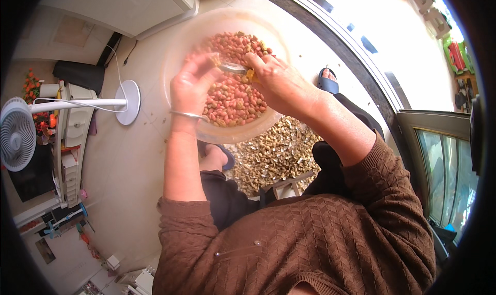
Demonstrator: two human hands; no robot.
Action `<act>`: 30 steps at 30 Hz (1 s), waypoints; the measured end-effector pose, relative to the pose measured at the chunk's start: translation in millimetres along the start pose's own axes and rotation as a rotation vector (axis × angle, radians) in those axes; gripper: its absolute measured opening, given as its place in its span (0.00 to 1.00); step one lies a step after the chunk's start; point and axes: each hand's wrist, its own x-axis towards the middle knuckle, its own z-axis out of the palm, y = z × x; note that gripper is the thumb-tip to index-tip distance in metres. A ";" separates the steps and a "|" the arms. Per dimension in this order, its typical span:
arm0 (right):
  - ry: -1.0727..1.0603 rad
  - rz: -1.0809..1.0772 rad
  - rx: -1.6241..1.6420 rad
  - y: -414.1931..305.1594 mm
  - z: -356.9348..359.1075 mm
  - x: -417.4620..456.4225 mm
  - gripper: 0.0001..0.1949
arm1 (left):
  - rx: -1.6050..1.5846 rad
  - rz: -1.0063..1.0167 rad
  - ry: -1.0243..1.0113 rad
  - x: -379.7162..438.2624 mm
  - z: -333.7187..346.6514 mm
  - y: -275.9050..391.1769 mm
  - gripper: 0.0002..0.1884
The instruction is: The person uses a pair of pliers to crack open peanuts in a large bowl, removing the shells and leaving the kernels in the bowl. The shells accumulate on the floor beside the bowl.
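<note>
My left hand (190, 85), with a silvery bangle on the wrist, pinches an unshelled peanut (215, 59) between thumb and fingertips. My right hand (279, 85) is closed around the yellow handle (252, 75) of a metal-jawed hand tool (233, 67), perhaps pliers. Its tip points left at the peanut; whether they touch cannot be made out. Both hands are over a translucent plastic basin (217, 134). Red-skinned peanut kernels (237, 95) fill its bottom, with a few unshelled peanuts (263, 45) among them.
A heap of peanut shells (277, 155) covers the floor between my feet, below the basin. To the left stands a white fan (17, 134) on a round base (128, 102). A door track (360, 64) runs along the right, near a glass-paned door (445, 171).
</note>
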 end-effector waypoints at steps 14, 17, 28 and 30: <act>-0.081 0.073 -0.024 -10.5 7.2 8.4 0.07 | -0.021 -0.020 0.119 0.2 -3.0 -1.9 0.11; -0.107 0.103 0.007 -16.1 6.3 9.7 0.07 | 0.074 0.047 0.168 -2.3 0.1 -3.6 0.11; -0.104 0.165 0.323 -6.4 -3.0 13.2 0.15 | -0.615 -0.032 -0.066 0.6 -25.5 -0.2 0.15; -0.073 0.132 0.245 -5.8 -4.5 9.5 0.14 | -0.613 -0.051 -0.050 1.0 -25.1 -0.2 0.15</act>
